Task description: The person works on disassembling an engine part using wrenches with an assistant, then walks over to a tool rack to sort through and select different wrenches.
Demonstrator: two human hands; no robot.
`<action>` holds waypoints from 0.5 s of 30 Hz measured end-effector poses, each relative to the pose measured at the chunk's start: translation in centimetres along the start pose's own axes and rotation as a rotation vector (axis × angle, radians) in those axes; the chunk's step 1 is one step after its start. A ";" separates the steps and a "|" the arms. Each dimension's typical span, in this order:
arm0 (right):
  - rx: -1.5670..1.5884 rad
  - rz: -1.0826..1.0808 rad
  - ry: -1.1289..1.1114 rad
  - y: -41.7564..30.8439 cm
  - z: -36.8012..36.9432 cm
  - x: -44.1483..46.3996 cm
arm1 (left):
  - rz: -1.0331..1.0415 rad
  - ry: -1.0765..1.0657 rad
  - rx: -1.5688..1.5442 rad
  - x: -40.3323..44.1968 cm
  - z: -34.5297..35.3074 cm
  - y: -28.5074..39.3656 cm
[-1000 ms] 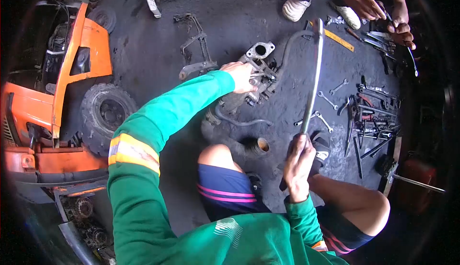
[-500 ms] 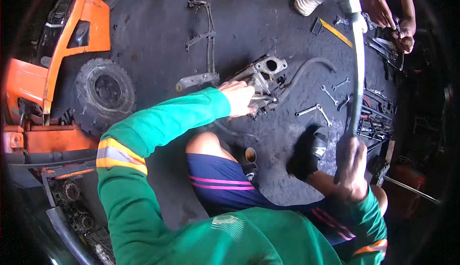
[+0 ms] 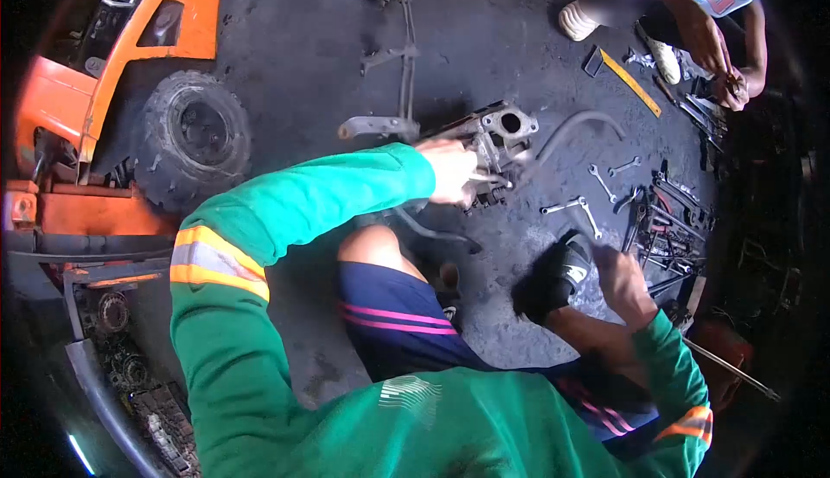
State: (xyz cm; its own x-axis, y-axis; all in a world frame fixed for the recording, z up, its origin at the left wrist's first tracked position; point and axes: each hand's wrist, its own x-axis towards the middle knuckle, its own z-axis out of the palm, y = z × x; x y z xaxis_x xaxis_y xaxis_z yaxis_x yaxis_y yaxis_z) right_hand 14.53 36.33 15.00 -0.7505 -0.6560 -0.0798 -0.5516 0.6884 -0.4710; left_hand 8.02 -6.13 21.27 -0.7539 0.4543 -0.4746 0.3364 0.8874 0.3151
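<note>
My left hand (image 3: 451, 171) is closed at the near side of a greasy metal engine part (image 3: 497, 145) with a flanged opening. A short metal rod (image 3: 484, 178) sticks out of its fingers against the part. My right hand (image 3: 624, 283) is raised above my right leg, curled and smeared by motion. The hammer it held a moment ago is too blurred or hidden to make out now. A dark hose (image 3: 575, 124) curves away from the part's right side. Another hose (image 3: 432, 233) lies just below my left hand.
Spanners (image 3: 601, 182) and a heap of hand tools (image 3: 674, 227) lie to the right. Behind them are a yellow-bladed square (image 3: 629, 83) and a co-worker's hands (image 3: 731, 85). A metal linkage (image 3: 406, 72) lies ahead. An orange vehicle (image 3: 104, 89) and tyre (image 3: 194, 137) stand left.
My right hand has moved up and slightly left, and the long hammer shaft that stood above it no longer shows. My left hand stays at the engine part. The view has shifted slightly.
</note>
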 end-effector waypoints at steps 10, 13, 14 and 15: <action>0.192 0.307 -0.009 -7.2 -3.2 3.0 | -0.010 -0.172 -0.055 -0.3 -1.3 0.6; -0.413 -0.119 0.328 -2.3 0.3 -0.3 | 0.009 -0.299 -0.049 -0.2 -0.4 1.8; -0.033 0.228 -0.085 -5.8 -4.5 4.1 | 0.008 -0.310 -0.009 0.7 -1.1 1.6; 0.062 0.344 -0.119 -6.7 -6.0 5.9 | 0.069 -0.245 0.019 2.0 -0.6 0.5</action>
State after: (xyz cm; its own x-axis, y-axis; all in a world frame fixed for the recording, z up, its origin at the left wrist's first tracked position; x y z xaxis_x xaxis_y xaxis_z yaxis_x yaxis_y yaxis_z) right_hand 11.60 29.68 22.97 -0.8386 -0.4234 -0.3426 -0.2488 0.8573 -0.4507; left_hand 6.38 -4.80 21.01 -0.5705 0.5171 -0.6381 0.3946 0.8540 0.3392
